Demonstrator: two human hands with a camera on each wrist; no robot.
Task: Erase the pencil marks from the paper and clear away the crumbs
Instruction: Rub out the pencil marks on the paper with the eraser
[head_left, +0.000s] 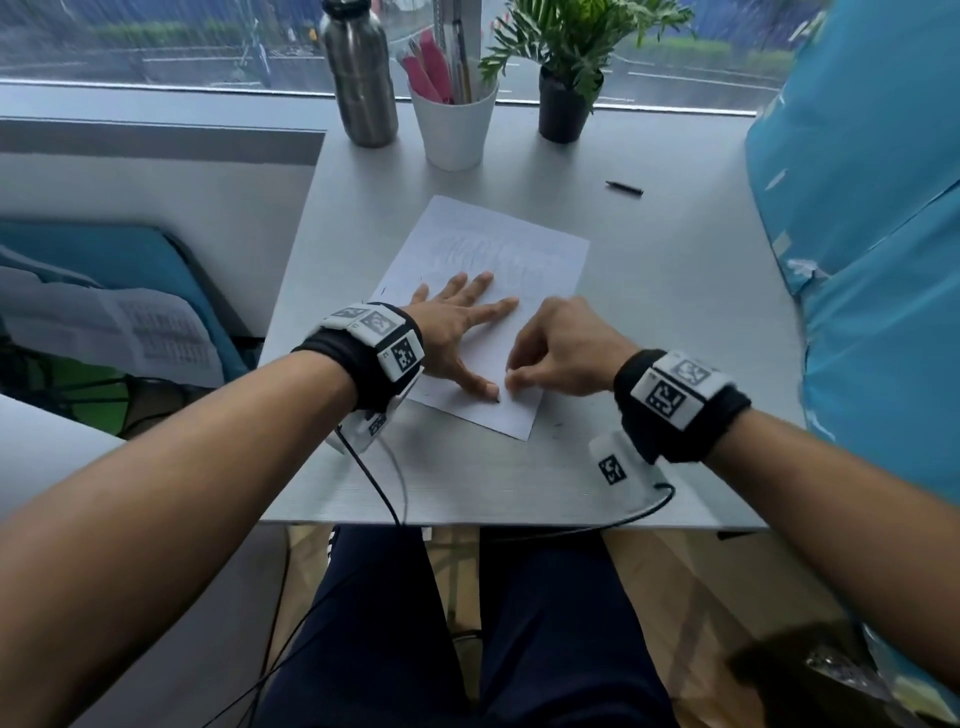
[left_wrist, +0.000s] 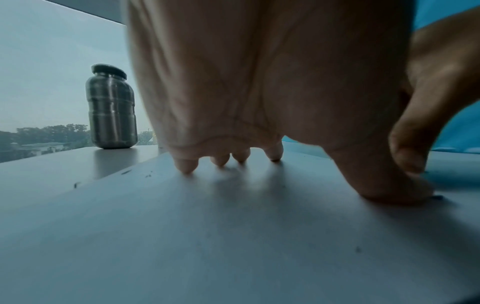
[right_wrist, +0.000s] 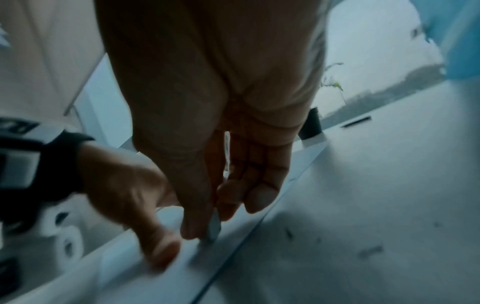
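The paper (head_left: 483, 312) lies askew mid-table (head_left: 675, 364), its near corner close to the front edge. The left hand (head_left: 457, 332) presses it, fingers spread flat. The right hand (head_left: 561, 353) pinches a small eraser (right_wrist: 214, 228) beside the left thumb. Crumbs (right_wrist: 369, 252) dot bare table rightward.

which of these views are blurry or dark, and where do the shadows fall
Head view: sharp in the middle, edges bent by the wide lens. Left wrist view: dim, left hand casting soft shadows on the paper. Right wrist view: darkest and motion-blurred, right hand smeared, shadow on the table.
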